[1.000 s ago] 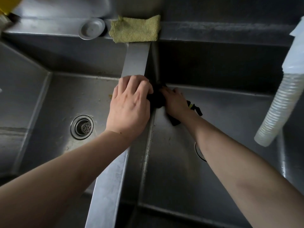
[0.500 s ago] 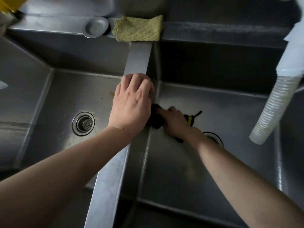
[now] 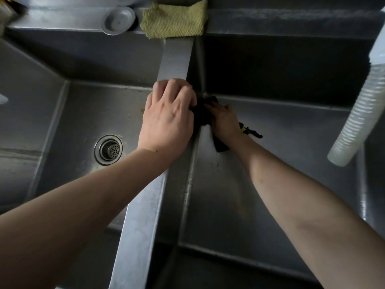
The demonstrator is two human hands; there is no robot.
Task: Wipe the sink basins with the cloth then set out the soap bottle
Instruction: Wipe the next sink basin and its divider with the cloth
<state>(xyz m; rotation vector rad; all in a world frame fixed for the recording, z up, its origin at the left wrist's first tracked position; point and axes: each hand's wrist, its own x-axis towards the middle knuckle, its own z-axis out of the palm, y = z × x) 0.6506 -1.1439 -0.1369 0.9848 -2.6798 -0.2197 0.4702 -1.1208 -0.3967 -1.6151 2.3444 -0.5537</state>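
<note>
A black cloth (image 3: pixel 201 115) is bunched against the left wall of the right basin (image 3: pixel 281 132), near its far corner. My right hand (image 3: pixel 224 119) grips it and presses it to the steel. A corner of the cloth hangs below my wrist, and a small tag sticks out to the right. My left hand (image 3: pixel 168 119) rests on the steel divider (image 3: pixel 177 57) between the two basins, fingers curled over its right edge. No soap bottle is plainly in view.
The left basin (image 3: pixel 62 126) has a round drain strainer (image 3: pixel 108 149). On the back ledge lie a yellow-green cloth (image 3: pixel 175 19) and a grey round plug (image 3: pixel 118 20). A white ribbed hose (image 3: pixel 358 113) hangs over the right basin's right side.
My right hand slid the black cloth back up the wall toward the far corner. My forearm now hides the right basin's drain. My left hand kept its place on the divider.
</note>
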